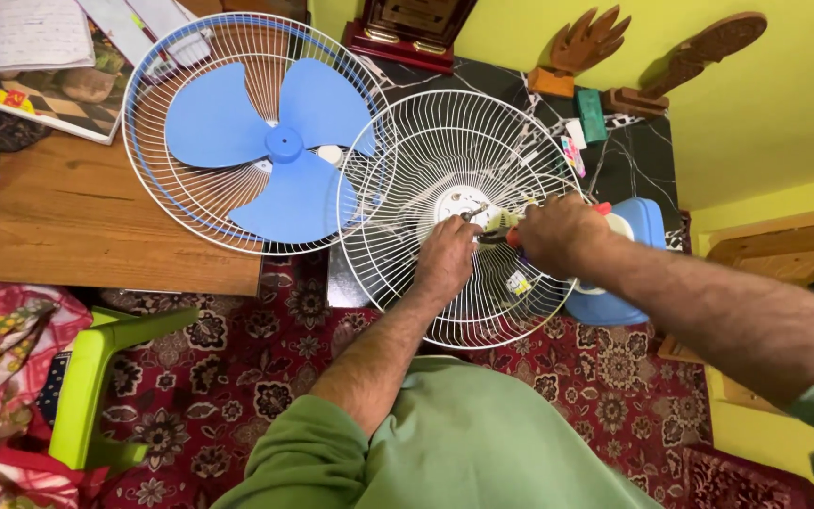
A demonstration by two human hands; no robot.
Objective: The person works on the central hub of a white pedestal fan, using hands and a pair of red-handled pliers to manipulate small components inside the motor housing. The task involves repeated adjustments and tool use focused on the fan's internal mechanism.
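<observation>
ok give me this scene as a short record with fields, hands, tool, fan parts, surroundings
left hand: rests on the white grille, fingers near its hub
right hand: grips pliers, their tips at the hub
white grille: sits against the blue fan body
blade: blue blade lies in a second grille on the wooden table; the white grille overlaps its edge
floor: red patterned carpet, green stool at left
wall: yellow
</observation>
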